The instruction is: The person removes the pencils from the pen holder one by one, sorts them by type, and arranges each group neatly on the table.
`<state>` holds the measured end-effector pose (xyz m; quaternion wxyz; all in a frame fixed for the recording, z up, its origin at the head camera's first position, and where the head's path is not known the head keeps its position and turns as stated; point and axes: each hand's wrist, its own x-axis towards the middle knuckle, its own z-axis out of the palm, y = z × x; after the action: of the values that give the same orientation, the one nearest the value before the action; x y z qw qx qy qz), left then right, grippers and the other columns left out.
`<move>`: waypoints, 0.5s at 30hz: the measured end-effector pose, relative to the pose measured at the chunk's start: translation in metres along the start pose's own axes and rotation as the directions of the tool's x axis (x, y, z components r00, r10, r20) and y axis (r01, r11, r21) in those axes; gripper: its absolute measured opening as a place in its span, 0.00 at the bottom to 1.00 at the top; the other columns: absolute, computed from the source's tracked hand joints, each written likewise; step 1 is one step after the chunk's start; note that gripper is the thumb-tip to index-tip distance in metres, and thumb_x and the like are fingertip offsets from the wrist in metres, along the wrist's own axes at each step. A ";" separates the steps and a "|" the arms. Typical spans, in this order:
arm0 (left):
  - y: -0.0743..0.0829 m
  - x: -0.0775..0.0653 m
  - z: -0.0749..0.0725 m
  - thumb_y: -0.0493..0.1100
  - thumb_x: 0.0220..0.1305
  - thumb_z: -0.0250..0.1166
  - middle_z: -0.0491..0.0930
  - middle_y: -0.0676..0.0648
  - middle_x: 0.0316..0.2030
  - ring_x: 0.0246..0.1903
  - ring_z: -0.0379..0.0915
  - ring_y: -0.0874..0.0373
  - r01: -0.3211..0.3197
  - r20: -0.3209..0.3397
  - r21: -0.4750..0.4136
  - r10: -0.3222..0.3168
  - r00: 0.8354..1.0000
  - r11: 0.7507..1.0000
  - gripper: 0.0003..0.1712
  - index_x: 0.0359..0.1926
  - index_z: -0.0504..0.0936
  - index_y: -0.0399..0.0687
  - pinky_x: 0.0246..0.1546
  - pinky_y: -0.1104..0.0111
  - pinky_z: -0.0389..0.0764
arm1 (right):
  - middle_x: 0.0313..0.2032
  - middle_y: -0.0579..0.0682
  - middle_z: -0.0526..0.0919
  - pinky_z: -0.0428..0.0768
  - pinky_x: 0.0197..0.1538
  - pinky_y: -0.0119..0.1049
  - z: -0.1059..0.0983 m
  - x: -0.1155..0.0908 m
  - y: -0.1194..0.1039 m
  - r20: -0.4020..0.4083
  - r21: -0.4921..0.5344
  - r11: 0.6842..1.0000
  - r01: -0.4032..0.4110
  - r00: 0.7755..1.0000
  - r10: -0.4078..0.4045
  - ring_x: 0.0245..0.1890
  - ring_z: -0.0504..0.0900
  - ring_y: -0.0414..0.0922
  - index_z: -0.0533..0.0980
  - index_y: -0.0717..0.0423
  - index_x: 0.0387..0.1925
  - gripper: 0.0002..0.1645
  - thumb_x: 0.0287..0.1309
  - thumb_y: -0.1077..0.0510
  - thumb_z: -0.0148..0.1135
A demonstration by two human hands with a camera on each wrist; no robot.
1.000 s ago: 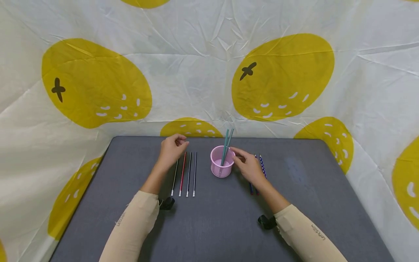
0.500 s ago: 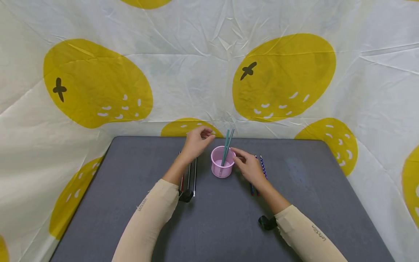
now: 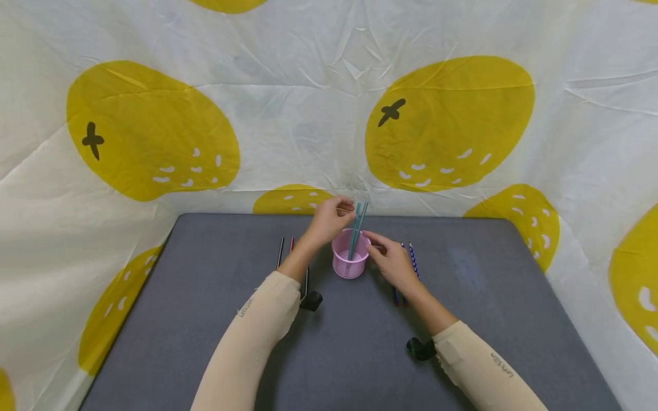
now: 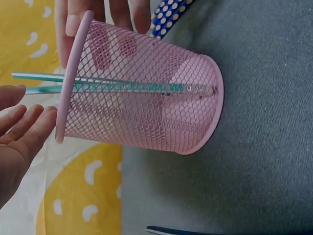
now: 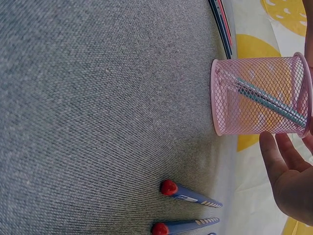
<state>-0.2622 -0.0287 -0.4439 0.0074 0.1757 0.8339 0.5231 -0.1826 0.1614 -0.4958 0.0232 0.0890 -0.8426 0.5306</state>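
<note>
The pink mesh pen cup (image 3: 348, 270) stands upright on the grey table, with teal pencils (image 3: 354, 240) leaning inside it. At their upper ends is my left hand (image 3: 328, 221); the left wrist view shows its thumb and fingers (image 4: 32, 127) spread apart beside the pencil tips and the rim. My right hand (image 3: 394, 266) holds the cup by its right side, thumb toward the front and index finger at the back of the rim. In the right wrist view its fingertips meet the mesh wall (image 5: 264, 73) of the cup.
Left of the cup lie a dark pencil (image 3: 280, 251), a red pencil (image 3: 292, 244) and more, partly hidden by my left arm. Blue dotted pencils (image 3: 414, 262) with red ends lie under and beside my right hand. Behind the table (image 3: 216, 245) hangs a fruit-patterned cloth (image 3: 288, 131).
My left hand has moved right, from above the row of pencils to the teal pencils at the cup. My right hand and the cup have stayed in place.
</note>
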 end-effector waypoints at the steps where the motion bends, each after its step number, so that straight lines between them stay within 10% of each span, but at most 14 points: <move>1: 0.000 0.000 0.001 0.34 0.67 0.69 0.86 0.36 0.50 0.49 0.87 0.44 0.001 0.003 -0.002 -0.001 1.000 1.000 0.20 0.58 0.80 0.33 0.50 0.63 0.89 | 0.53 0.65 0.86 0.85 0.39 0.24 0.000 0.000 -0.001 -0.003 -0.002 1.000 -0.001 1.000 0.001 0.45 0.89 0.57 0.78 0.59 0.65 0.22 0.72 0.64 0.61; 15: -0.001 -0.002 0.010 0.34 0.65 0.71 0.88 0.37 0.45 0.44 0.86 0.46 0.020 -0.004 0.035 -0.019 1.000 0.999 0.19 0.55 0.82 0.32 0.45 0.64 0.89 | 0.53 0.65 0.86 0.85 0.39 0.27 0.003 -0.008 -0.004 -0.008 -0.019 1.000 -0.020 1.000 0.020 0.45 0.89 0.56 0.78 0.57 0.65 0.22 0.72 0.63 0.61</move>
<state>-0.2585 -0.0213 -0.4494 0.0078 0.1666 0.8447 0.5086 -0.1743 0.1580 -0.4945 0.0222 0.0782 -0.8485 0.5229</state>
